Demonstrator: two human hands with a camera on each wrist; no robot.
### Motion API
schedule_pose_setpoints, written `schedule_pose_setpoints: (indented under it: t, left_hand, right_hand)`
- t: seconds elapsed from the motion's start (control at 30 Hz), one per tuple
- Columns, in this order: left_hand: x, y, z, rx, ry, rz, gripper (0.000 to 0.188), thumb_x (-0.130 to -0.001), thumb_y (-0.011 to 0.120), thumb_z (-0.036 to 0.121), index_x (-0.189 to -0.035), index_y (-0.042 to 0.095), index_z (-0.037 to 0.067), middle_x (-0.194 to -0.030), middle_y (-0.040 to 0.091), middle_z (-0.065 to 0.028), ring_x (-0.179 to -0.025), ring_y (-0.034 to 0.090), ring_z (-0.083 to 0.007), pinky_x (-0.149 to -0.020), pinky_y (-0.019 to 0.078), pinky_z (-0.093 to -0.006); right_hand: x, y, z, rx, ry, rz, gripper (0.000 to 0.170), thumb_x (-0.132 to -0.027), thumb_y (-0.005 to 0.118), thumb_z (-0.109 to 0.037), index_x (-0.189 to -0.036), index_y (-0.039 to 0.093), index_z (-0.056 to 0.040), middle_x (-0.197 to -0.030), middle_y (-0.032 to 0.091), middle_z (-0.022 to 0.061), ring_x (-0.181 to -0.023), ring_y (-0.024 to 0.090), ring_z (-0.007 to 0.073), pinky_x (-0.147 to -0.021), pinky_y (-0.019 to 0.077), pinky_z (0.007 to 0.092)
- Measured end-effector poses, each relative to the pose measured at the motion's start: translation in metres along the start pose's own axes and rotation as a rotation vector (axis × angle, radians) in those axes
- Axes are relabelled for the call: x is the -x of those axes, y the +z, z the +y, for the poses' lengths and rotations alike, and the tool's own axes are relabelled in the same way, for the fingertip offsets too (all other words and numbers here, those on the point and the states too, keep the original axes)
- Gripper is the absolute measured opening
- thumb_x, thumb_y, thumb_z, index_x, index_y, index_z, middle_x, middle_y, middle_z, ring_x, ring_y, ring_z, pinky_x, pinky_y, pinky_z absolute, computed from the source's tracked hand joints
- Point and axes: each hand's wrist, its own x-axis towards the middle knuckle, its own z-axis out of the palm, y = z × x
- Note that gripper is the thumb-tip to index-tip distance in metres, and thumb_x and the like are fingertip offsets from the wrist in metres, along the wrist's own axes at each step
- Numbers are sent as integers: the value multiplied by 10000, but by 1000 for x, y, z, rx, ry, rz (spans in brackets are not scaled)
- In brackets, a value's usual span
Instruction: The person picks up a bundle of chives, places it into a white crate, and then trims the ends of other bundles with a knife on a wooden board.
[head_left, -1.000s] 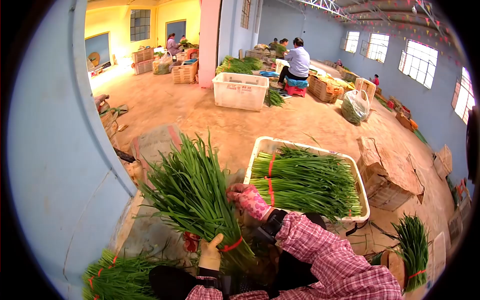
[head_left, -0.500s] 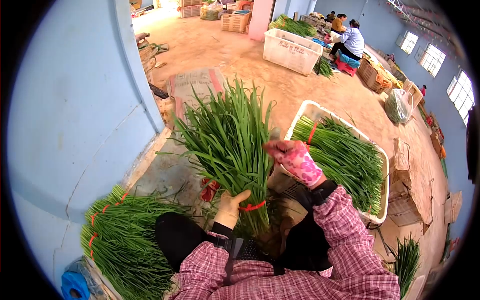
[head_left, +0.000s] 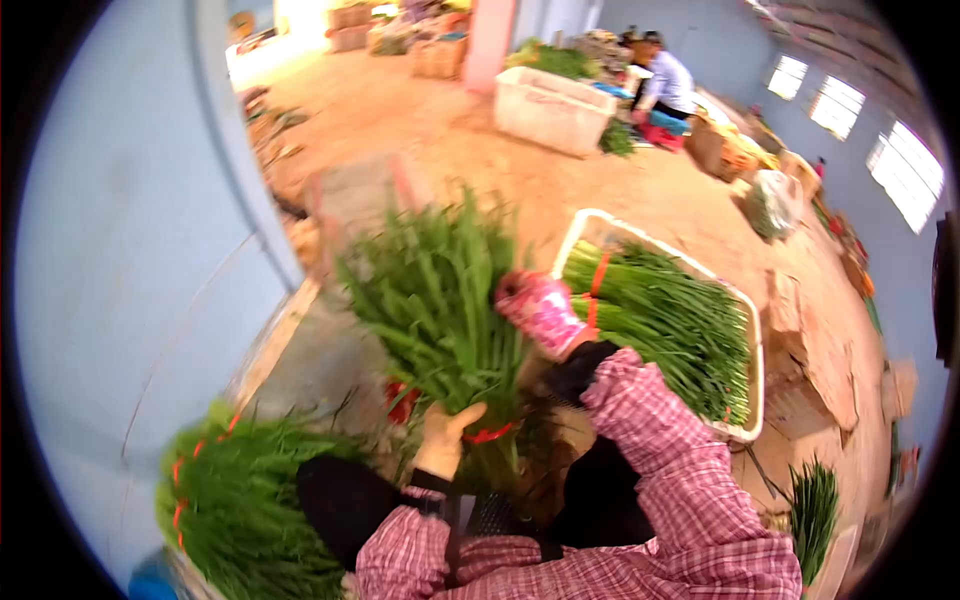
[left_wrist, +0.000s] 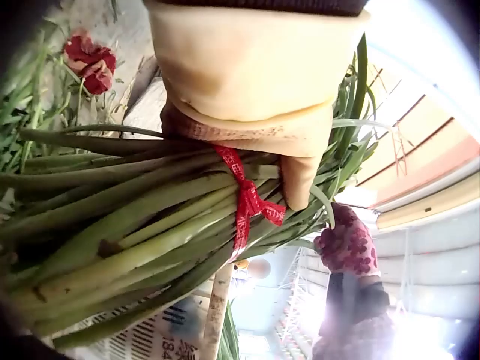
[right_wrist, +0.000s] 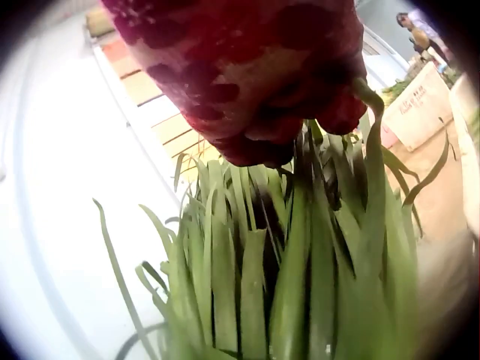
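Note:
A bundle of long green leaves (head_left: 440,290) stands upright before the person, tied low down with a red band (left_wrist: 249,202). My left hand (head_left: 441,437), in a pale yellow glove, grips it just above the band, its thumb round the stalks in the left wrist view. My right hand (head_left: 541,309), in a pink patterned glove, is at the bundle's upper right side. In the right wrist view the curled fingers (right_wrist: 277,131) of that hand pinch leaves near their tops; the fingertips are partly hidden.
A white crate (head_left: 755,345) with banded green bundles stands at the right. More bundles (head_left: 245,500) lie at the lower left by the blue wall (head_left: 120,230). Farther off are a white tub (head_left: 550,112), a seated person (head_left: 668,80) and a brown box (head_left: 805,370).
The head view has swung, first down and right, then slightly back. My right hand has moved in from beside the bundle against its leaves. My left hand keeps its grip.

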Motion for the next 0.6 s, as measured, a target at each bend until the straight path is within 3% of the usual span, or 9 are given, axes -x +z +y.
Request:
schedule_pose_setpoints:
  t: [0.1, 0.17, 0.2, 0.27, 0.37, 0.43, 0.5, 0.57, 0.6]
  left_hand:
    - [-4, 3, 1, 98, -31, -1, 572, -816, 754, -2, -1350, 549, -26, -1294, 643, -129, -1164, 638, -279, -1003, 520, -409]
    - [-8, -6, -9, 76, -34, -12, 610, -807, 765, -14, -1368, 527, -25, -1299, 638, -135, -1173, 636, -292, -1015, 525, -433]
    - [-11, -8, -14, 65, -36, -5, 629, -803, 771, -20, -1377, 516, -25, -1301, 635, -138, -1178, 634, -299, -1020, 527, -445]
    - [-9, -2, -12, 112, -27, 9, 649, -797, 780, -28, -1387, 511, -12, -1299, 634, -132, -1176, 635, -300, -1011, 537, -451]
    - [-6, 1, -7, 112, -31, 18, 590, -847, 719, -48, -1397, 512, 10, -1338, 615, -135, -1173, 639, -309, -982, 557, -455]
    - [-6, 1, 1, 80, -78, 34, 554, -875, 671, -69, -1399, 513, 13, -1351, 609, -143, -1174, 639, -313, -975, 561, -459]
    - [-11, -9, -12, 294, -107, 74, 612, -872, 660, -34, -1446, 449, -7, -1379, 578, -143, -1218, 594, -284, -1010, 519, -421]
    - [-8, -33, -29, 429, -205, 223, 630, -896, 616, -32, -1487, 411, 38, -1423, 545, -133, -1227, 587, -297, -1025, 515, -442]
    - [-9, -39, -33, 469, -225, 295, 641, -908, 599, -26, -1508, 391, 58, -1443, 528, -129, -1236, 581, -303, -1036, 510, -452]
  right_hand:
    - [5, -5, 12, -503, 20, -44, 145, -871, 719, -211, -915, 722, -73, -658, 645, 7, -618, 645, 172, -557, 507, 340]
    - [14, -26, -11, -928, 447, -198, 187, -921, 723, -232, -937, 696, -47, -648, 588, -43, -598, 591, 94, -543, 470, 300]
    - [18, -35, -19, -990, 508, -218, 208, -964, 688, -248, -966, 683, -41, -646, 581, -38, -576, 554, 72, -545, 451, 280]
    - [32, -31, -1, -1492, 344, -240, 204, -968, 672, -225, -961, 678, -22, -643, 576, -36, -572, 555, 77, -537, 439, 265]
    - [53, -41, 9, -1416, 106, -278, 209, -968, 660, -210, -962, 678, -3, -655, 592, -8, -571, 567, 82, -499, 403, 248]
    - [61, -56, 22, -1299, 300, -558, 229, -962, 670, -221, -975, 685, 7, -687, 612, 11, -570, 567, 84, -495, 399, 249]
    - [58, -47, 40, -1138, 239, -883, 229, -974, 656, -194, -1078, 708, 3, -775, 665, 70, -591, 587, 111, -518, 449, 260]
    - [55, -54, 26, -964, 60, -911, 230, -986, 644, -227, -1090, 714, -34, -760, 668, 104, -622, 621, 179, -555, 488, 288]
    - [64, -26, 39, -735, -116, -765, 269, -989, 637, -275, -1110, 708, -45, -790, 678, 135, -676, 646, 233, -596, 511, 328]
